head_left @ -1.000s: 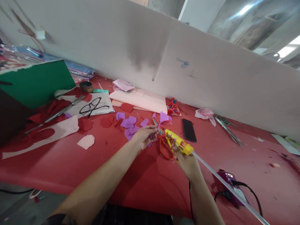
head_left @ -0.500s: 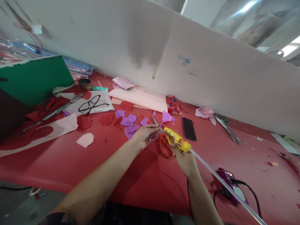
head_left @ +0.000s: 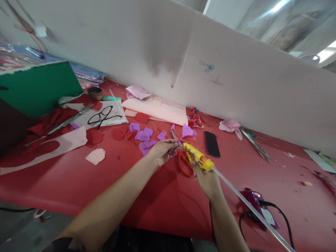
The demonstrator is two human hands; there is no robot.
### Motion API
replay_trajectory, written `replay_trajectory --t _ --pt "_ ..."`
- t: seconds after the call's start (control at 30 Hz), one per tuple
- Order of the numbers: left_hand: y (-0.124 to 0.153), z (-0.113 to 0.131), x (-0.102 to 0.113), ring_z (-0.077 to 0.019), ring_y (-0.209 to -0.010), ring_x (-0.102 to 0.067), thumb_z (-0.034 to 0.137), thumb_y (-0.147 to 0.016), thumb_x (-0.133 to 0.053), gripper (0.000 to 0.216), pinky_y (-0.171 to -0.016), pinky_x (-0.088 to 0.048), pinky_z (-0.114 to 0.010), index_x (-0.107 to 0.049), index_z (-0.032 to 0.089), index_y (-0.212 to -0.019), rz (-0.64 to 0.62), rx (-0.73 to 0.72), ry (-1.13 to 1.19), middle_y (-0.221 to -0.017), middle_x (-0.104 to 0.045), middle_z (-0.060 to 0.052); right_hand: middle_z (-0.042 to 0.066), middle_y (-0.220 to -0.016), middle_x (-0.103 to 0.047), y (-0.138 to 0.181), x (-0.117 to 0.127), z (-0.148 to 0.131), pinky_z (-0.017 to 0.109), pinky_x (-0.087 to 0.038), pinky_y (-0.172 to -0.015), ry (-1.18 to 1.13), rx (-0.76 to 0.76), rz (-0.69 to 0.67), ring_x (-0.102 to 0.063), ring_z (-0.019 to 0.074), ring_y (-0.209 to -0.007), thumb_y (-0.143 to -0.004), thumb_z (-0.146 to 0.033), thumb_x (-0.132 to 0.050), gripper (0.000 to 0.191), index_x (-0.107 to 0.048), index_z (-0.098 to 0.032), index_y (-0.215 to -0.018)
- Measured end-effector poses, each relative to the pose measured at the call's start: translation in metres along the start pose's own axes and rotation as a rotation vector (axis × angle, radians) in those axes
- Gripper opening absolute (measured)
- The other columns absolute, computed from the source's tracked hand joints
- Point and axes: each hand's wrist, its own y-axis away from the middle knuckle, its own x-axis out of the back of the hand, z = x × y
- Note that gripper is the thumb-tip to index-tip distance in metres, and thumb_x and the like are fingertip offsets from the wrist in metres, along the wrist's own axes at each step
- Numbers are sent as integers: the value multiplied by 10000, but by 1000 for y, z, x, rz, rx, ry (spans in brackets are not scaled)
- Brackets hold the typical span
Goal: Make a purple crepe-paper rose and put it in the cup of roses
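Note:
My right hand is closed around a yellow glue gun, with a long clear glue stick running out of its back end. The gun's nozzle points left, close to the fingertips of my left hand. Those fingers pinch a small purple paper piece, partly hidden by the fingers. Red-handled scissors lie on the table beneath the gun, their blades pointing away. Several purple paper pieces are scattered just beyond my left hand.
A phone lies right of the glue gun. Eyeglasses rest on white paper at left. Rolled pink paper sits by the wall. A purple device with cables is at right; metal tongs-like tools lie behind it.
Almost nothing differs. Both hands stay in place, with the glue gun's nozzle still close to the left fingertips.

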Motion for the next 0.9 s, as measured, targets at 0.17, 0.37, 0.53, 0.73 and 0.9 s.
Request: replay_trajectory --t 0.17,0.37,0.53,0.73,0.9 --pt "-2 -1 1 -62 -501 -567 -42 -712 -629 143 -493 -454 -152 -656 98 -710 -11 -3 -2 -602 -618 -25 41 -593 -630 0 0 -1 295 -447 -476 -15 -1 -13 -593 207 -557 -703 -558 -593 357 -658 -208 -736" --pt "0 0 0 -64 -502 -573 -49 -734 -593 158 -497 -457 -159 -653 95 -709 10 4 -5 -611 -618 -27 14 -520 -568 0 1 -1 292 -408 -442 -21 -32 -9 -534 185 -486 -696 -544 -599 354 -672 -208 -778" --pt "3 2 -2 -60 -500 -568 -50 -733 -589 160 -504 -460 -161 -648 96 -706 8 2 -12 -611 -619 -25 -11 -471 -512 1 1 -2 294 -406 -448 -52 -29 -27 -472 158 -437 -678 -532 -610 328 -656 -210 -722" --pt "0 4 1 -60 -504 -570 -61 -756 -538 188 -502 -454 -151 -640 95 -740 16 -7 -5 -597 -608 -23 -6 -490 -525 5 12 7 272 -381 -430 52 -41 24 -437 133 -418 -716 -594 -561 446 -669 -169 -799" --pt "-5 7 6 -55 -493 -553 -58 -762 -530 181 -437 -390 -126 -629 90 -732 -8 -27 27 -595 -593 -25 48 -673 -648 1 51 31 287 -429 -503 332 -55 38 -570 194 -551 -699 -567 -577 426 -640 -176 -855"
